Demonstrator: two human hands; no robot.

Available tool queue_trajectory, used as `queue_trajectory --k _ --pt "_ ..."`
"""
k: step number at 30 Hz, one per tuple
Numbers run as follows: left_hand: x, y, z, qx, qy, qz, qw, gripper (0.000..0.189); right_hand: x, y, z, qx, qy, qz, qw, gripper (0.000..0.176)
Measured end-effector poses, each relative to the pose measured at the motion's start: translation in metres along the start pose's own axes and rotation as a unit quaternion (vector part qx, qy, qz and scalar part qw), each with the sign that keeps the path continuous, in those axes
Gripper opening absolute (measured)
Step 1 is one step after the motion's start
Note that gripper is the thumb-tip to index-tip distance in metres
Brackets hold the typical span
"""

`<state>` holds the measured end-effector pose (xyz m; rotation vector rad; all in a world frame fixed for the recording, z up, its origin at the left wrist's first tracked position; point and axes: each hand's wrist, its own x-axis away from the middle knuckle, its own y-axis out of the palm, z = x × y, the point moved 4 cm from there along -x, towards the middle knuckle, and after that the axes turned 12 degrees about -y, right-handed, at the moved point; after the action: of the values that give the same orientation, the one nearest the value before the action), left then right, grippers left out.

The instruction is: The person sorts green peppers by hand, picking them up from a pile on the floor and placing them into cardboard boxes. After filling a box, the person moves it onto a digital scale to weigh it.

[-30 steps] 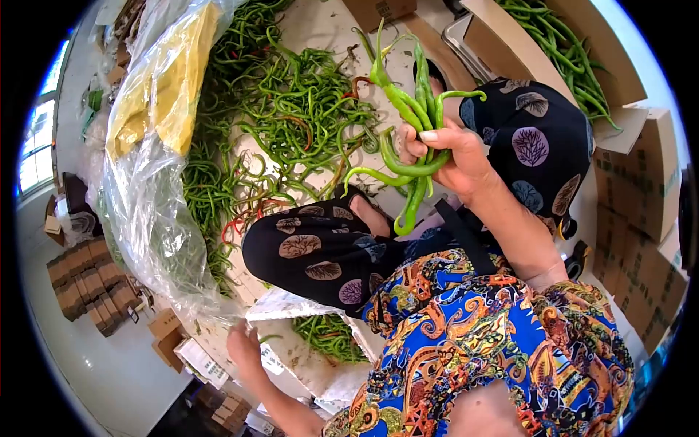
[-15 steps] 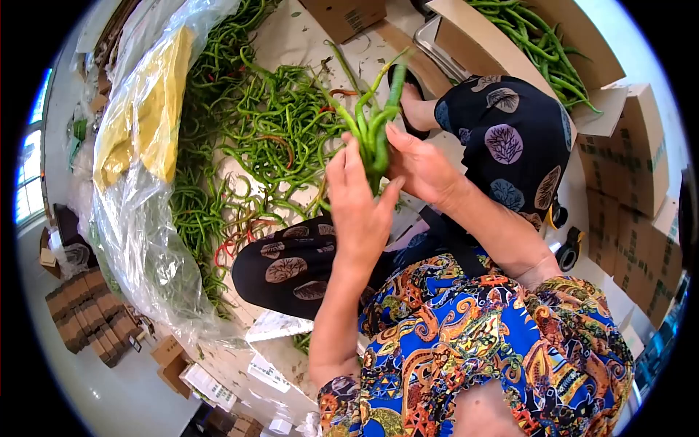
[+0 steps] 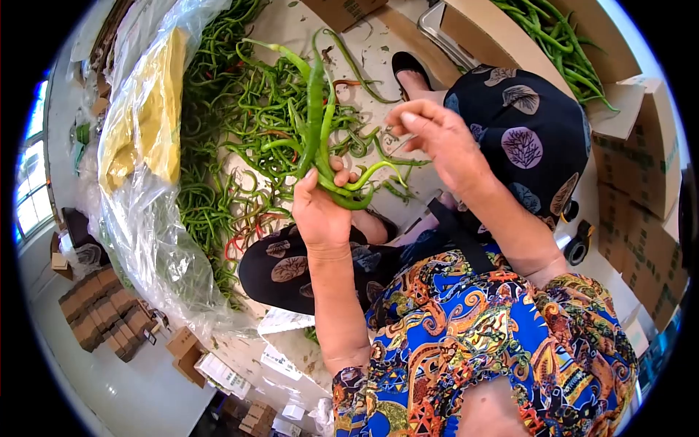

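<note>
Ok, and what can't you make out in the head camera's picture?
All in the head view:
1. Long, glossy green peppers in the left hand: exact count; overlap and fingers hide parts.
2. Right hand: whether its fingers pinch anything; too small and blurred.
3. Open brown cardboard box, upper right: cut off by the top edge.
4. White box, lower left: contents mostly behind the left forearm.
5. Stacked brown cartons: printing too small.
</note>
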<state>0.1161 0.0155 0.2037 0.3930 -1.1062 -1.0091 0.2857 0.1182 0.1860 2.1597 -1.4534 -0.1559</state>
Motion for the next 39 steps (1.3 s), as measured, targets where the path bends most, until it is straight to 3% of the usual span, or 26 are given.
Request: queue_trajectory --k 2,5,9,20,28,31,36,39 --pt "0.004 0.002 0.002 0.015 -0.013 -0.011 1.000 0.049 -0.001 -0.005 -0.002 0.019 -0.014 0.030 0.999 0.020" --pt "0.005 0.003 0.000 0.030 -0.032 -0.029 0.999 0.054 0.002 -0.003 0.013 0.008 0.052 -0.016 0.998 0.024" --pt "0.006 0.004 -0.003 0.012 -0.060 -0.030 0.998 0.055 0.008 0.009 0.016 -0.037 0.057 -0.051 0.996 0.035" --pt "0.012 0.009 -0.006 -0.243 0.022 0.050 0.968 0.063 0.010 0.018 0.008 -0.128 0.018 -0.084 0.988 0.033" --pt "0.023 0.019 -0.003 -0.367 0.084 0.074 0.924 0.045 0.007 0.017 0.017 -0.127 0.021 -0.047 0.991 0.023" --pt "0.029 0.032 0.004 -0.419 0.118 0.075 0.897 0.044 0.007 0.009 0.029 -0.194 0.061 0.030 0.979 0.029" --pt "0.028 0.029 0.002 -0.425 0.023 0.009 0.905 0.046 0.002 0.016 0.023 -0.235 0.111 0.032 0.965 0.031" --pt "0.029 0.027 -0.003 -0.382 -0.028 -0.019 0.923 0.050 -0.006 0.008 0.023 -0.246 0.067 0.011 0.967 0.025"
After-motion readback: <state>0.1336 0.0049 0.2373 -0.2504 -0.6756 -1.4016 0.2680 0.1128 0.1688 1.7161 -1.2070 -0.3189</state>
